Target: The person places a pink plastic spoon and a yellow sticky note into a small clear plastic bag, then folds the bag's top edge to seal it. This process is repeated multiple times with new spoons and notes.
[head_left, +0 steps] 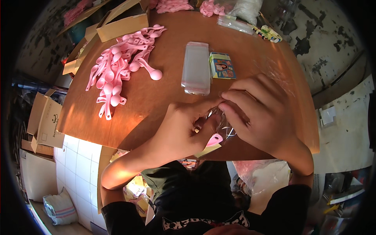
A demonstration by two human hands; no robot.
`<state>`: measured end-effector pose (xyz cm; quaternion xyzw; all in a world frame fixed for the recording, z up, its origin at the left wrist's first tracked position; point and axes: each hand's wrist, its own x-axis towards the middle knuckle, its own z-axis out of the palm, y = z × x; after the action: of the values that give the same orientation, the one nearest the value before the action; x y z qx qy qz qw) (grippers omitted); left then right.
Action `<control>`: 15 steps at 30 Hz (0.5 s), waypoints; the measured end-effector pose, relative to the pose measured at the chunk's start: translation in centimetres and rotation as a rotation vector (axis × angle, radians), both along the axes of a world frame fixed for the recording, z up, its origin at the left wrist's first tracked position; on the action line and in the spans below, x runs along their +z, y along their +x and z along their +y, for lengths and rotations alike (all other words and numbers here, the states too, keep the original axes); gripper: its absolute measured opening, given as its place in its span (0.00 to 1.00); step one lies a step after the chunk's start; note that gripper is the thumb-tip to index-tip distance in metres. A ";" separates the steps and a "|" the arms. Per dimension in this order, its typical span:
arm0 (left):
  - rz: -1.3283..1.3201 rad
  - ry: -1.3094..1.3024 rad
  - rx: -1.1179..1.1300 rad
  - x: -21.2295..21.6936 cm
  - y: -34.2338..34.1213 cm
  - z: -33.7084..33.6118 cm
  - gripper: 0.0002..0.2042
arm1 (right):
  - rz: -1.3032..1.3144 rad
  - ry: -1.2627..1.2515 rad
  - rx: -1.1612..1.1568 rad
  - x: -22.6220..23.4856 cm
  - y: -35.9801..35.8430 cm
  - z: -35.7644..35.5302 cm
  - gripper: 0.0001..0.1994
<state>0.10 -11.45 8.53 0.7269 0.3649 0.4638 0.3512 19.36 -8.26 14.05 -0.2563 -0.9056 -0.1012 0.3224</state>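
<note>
Near the table's front edge, my left hand [188, 125] is closed around a small clear plastic bag [226, 126]. My right hand [260, 113] pinches the top of the same bag between thumb and fingertips. From below my left hand shows the holed handle end of a pink spoon [216, 138], with a pale yellow card [208, 149] beside it. Both appear to be inside the bag; my fingers hide the rest. Just beyond my hands lie a stack of flat clear bags [196, 68] and a small stack of printed cards [223, 66].
A heap of pink spoons [113, 74] covers the table's [156, 117] left part. An open cardboard box [123, 21] stands behind it. Along the far edge lie pink bundles [174, 5] and clear plastic packs [235, 24]. Another carton [45, 119] is at the left.
</note>
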 end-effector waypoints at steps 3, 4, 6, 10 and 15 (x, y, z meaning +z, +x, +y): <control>0.076 0.121 0.026 -0.5 0.3 -0.1 0.17 | -0.043 0.014 -0.060 -0.3 0.0 -0.5 0.08; 0.146 0.183 0.037 -0.5 0.3 -0.2 0.18 | -0.027 0.040 -0.052 -0.6 0.0 -0.5 0.08; 0.180 0.237 0.044 -0.2 0.1 -0.5 0.18 | -0.008 0.071 -0.045 -0.7 0.2 -0.6 0.09; 0.170 0.247 0.004 0.6 0.2 -0.9 0.15 | 0.100 -0.112 -0.013 -0.3 1.3 -0.7 0.10; 0.029 0.248 -0.076 -0.5 0.0 -1.4 0.18 | 0.578 -0.689 0.146 0.0 3.4 -1.0 0.09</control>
<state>0.13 -12.90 8.05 0.7847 0.2821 0.4810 0.2708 22.80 -9.24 14.01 -0.3016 -0.7751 0.3046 0.4642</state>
